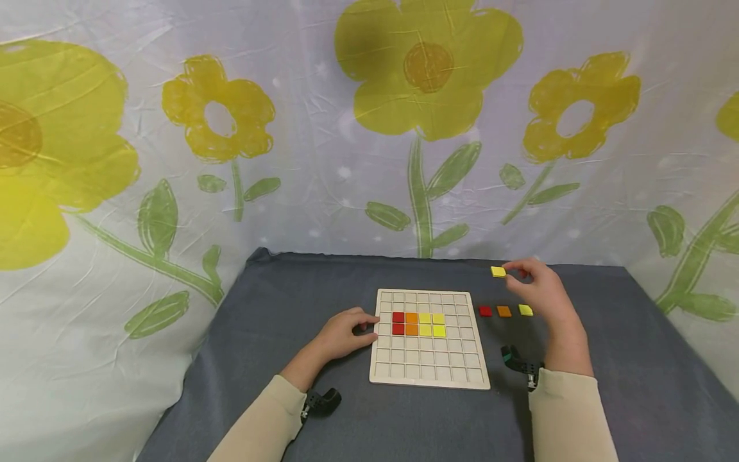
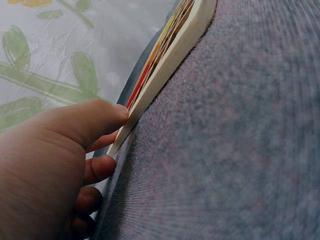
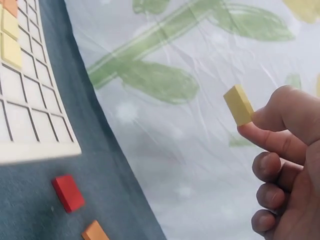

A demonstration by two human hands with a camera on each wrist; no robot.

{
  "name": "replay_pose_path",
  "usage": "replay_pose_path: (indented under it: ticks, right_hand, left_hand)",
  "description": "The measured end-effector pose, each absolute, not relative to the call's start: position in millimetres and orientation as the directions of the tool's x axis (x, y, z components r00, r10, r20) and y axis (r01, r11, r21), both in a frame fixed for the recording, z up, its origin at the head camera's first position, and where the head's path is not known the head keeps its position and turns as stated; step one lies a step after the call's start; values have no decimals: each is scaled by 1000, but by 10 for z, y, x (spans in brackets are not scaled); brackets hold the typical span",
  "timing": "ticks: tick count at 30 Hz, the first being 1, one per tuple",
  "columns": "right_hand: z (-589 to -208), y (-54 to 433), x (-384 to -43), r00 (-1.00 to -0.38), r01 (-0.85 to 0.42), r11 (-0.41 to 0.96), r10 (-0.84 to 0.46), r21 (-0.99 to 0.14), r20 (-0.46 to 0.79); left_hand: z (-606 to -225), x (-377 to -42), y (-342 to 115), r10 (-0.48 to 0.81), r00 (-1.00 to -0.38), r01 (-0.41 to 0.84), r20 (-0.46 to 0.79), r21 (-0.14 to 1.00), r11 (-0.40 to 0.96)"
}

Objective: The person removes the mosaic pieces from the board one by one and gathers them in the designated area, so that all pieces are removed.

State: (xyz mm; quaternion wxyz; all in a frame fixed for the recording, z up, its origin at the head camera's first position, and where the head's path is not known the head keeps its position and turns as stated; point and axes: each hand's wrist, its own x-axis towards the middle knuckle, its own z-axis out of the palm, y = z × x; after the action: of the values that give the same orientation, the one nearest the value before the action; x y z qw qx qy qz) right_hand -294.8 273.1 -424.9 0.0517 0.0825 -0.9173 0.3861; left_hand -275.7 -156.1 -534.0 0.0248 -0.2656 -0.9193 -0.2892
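Observation:
A pale wooden grid board (image 1: 427,373) lies on the dark cloth. Two rows of tiles sit in its squares: red tiles (image 1: 398,323) in one column, orange tiles (image 1: 411,323) beside them, then yellow tiles (image 1: 432,324). At the board's left edge my left hand (image 1: 345,332) touches the rim with thumb and forefinger; in the left wrist view its thumb (image 2: 107,117) lies against the edge. Raised beyond the board's right side, my right hand (image 1: 539,289) pinches a yellow tile (image 3: 238,106) between thumb and forefinger, clear of the cloth.
Right of the board, a loose red tile (image 1: 485,311), an orange tile (image 1: 504,311) and a yellow tile (image 1: 525,310) lie in a row on the dark cloth (image 1: 323,282). A flower-printed curtain (image 1: 312,212) hangs behind the table and along its sides.

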Motion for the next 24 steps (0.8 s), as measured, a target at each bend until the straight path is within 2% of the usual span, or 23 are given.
replay_pose_path:
  ticks: [24]
  right_hand:
    - [-4433,3279,-2849,-993,-28,707,64,-707,103]
  left_hand:
    - [-5314,-2729,-1554,475,-855,506,208,531,679]
